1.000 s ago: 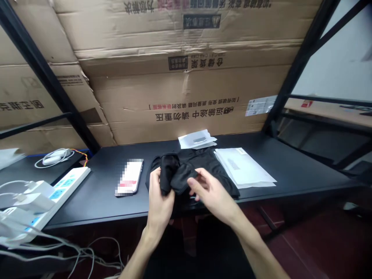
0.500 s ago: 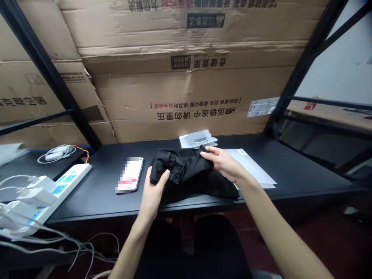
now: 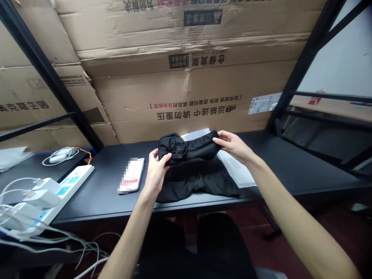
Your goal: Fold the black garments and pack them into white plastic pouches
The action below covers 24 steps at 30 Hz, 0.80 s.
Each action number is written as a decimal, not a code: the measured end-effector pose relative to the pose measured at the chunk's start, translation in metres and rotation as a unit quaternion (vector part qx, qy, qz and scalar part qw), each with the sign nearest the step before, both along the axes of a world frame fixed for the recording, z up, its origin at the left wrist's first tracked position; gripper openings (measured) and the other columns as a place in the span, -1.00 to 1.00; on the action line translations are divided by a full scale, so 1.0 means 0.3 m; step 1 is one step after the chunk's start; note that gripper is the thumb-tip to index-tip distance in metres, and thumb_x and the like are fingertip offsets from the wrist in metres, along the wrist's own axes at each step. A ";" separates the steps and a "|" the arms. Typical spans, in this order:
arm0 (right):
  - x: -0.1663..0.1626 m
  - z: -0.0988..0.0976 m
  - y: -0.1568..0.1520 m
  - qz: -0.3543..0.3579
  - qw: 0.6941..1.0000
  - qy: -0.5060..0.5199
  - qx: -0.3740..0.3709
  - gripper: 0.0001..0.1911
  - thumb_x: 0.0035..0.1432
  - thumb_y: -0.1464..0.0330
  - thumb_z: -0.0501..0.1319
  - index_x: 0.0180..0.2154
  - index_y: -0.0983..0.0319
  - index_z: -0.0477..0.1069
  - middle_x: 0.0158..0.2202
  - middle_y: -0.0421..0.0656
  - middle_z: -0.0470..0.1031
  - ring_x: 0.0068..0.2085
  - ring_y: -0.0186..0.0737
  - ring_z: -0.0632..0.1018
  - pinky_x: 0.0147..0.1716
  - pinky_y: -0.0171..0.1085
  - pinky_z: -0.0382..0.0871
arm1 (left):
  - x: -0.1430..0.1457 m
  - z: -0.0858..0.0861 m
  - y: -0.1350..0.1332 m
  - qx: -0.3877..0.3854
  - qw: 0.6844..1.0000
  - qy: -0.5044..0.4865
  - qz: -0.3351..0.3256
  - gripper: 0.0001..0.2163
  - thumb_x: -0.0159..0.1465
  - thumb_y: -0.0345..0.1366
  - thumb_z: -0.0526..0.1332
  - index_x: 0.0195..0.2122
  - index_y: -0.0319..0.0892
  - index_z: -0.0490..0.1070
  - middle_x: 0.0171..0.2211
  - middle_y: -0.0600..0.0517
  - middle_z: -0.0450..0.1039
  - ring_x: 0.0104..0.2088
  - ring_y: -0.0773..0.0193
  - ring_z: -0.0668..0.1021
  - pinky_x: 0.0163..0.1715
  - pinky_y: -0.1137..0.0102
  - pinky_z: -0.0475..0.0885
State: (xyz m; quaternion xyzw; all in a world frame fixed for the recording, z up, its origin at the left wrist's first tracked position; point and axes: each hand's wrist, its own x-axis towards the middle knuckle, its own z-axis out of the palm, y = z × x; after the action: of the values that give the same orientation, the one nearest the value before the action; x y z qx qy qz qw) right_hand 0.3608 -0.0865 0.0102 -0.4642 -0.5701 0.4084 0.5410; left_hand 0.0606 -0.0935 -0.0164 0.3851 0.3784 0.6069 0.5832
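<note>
Head view: we are looking down at a black desk [image 3: 305, 180] set inside a black metal shelf frame [image 3: 43, 73], with creased cardboard sheets [image 3: 186, 85] lining the wall behind it. The rolled black fabric [image 3: 197, 147] is being held just above the desk between our hands, while a flat black garment [image 3: 197, 186] is lying below it, partly over white paper sheets [image 3: 234, 168]; we cannot tell whether the two are one piece. Our left hand [image 3: 155, 172] is gripping the bulky end, its fingers [image 3: 162, 158] closing over the cloth, and our right hand [image 3: 234, 145] is pinching the far end, its fingers [image 3: 222, 135] pressing together on it. The risk we are watching is slippage: the smooth fabric could slide out of the right-hand pinch under an uneven pull, and the loose bulge could come unrolled. A dropped end could land on the phone [image 3: 130, 176] beside our left hand or drag the white paper sheets toward the desk edge. Farther left, a power strip [image 3: 66, 193] and its cables [image 3: 84, 248] could snag a trailing edge.
</note>
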 end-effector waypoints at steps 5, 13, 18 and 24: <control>0.050 -0.032 -0.044 -0.026 0.993 -0.109 0.032 -0.59 0.10 0.00 0.47 -0.25 0.15 0.50 -0.23 -0.21 0.59 -0.19 -0.16 0.57 -0.06 -0.16 0.46 | -0.001 -0.020 0.010 -0.016 0.991 0.132 -0.026 -0.42 0.25 -0.31 0.42 0.18 -0.03 0.12 0.00 -0.07 0.62 -0.11 0.18 0.69 -0.10 0.29 0.55; 0.052 -0.064 -0.118 -0.053 0.954 -0.279 -0.092 -0.62 0.02 0.10 0.48 -0.20 0.12 0.47 -0.34 -0.22 0.57 -0.50 -0.26 0.52 -0.49 -0.24 0.41 | -0.037 -0.063 0.007 -0.034 0.952 0.296 -0.068 -0.36 0.26 -0.22 0.41 0.23 -0.07 0.05 -0.16 -0.03 0.61 -0.25 0.17 0.68 -0.12 0.26 0.52; 0.017 -0.037 -0.062 -0.038 0.936 -0.313 -0.157 -0.63 -0.01 0.16 0.56 -0.24 0.13 0.51 -0.49 -0.31 0.46 -0.66 -0.34 0.45 -0.61 -0.27 0.36 | -0.009 -0.034 0.037 -0.047 0.960 0.264 -0.078 -0.41 0.21 -0.25 0.47 0.14 -0.08 0.16 -0.22 -0.01 0.60 -0.23 0.17 0.66 -0.08 0.26 0.53; 0.019 0.004 -0.003 -0.004 0.973 -0.182 -0.142 -0.56 -0.21 0.18 0.66 -0.37 0.23 0.54 -0.45 -0.27 0.40 -0.53 -0.28 0.53 -0.52 -0.17 0.62 | 0.048 0.022 0.072 -0.016 0.974 0.217 -0.065 -0.53 0.32 -0.32 0.31 0.17 -0.07 0.13 -0.08 -0.03 0.59 -0.20 0.24 0.65 -0.11 0.30 0.54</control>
State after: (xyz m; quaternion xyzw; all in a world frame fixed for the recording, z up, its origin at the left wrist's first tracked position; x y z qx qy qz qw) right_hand 0.3666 -0.0874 0.0113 -0.6050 -0.5935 0.3919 0.3580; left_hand 0.0749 -0.0717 -0.0097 0.5216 0.4802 0.4636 0.5315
